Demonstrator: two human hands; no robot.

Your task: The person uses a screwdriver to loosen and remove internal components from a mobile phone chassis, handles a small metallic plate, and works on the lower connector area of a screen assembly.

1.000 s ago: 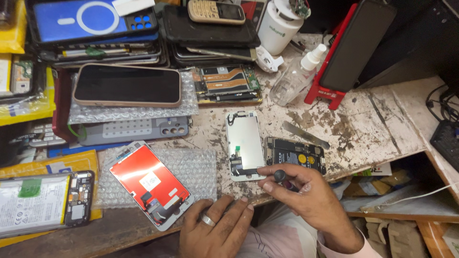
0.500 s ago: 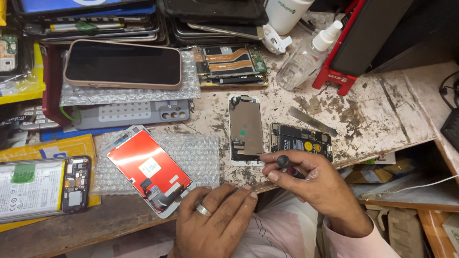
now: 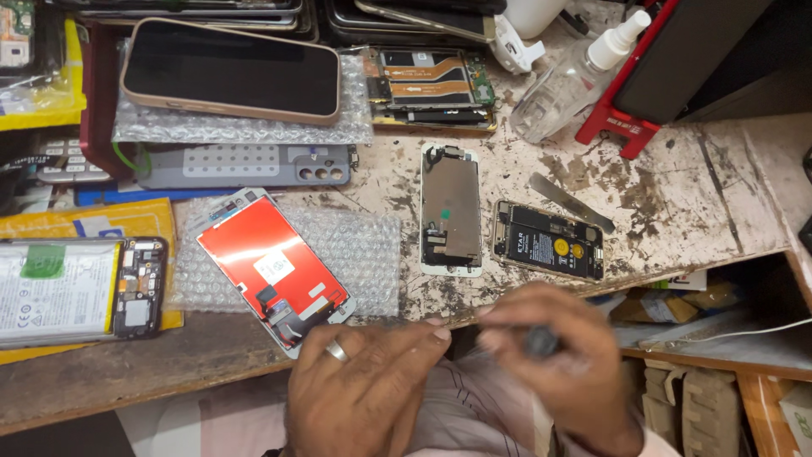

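- Hands low at the front edge of the desk, both over the person's lap, knuckles up.
- Left hand: palm down, fingers loosely curled and pointing toward the right hand; ring on one finger. Its fingertips lie just below the desk's front edge. Grip empty, relaxed, holding nothing visible.
- Right hand: blurred by motion, fingers bunched and closed around a small dark tool handle, pinched between thumb and fingers. The tool's tip cannot be made out.
- Opened phone body, dark inside with two yellow round spots, lies flat near the front edge, just above the right hand, not touched.
- Detached screen panel, metal back up, lies upright just left of the phone body, apart from it.
- Thin metal pry strip rests at a slant just behind the phone body.
- Red-backed screen lies tilted on bubble wrap, its lower corner overhanging the front edge, close to the left hand.
- Clear spray bottle lies on its side toward the desk's rear edge.
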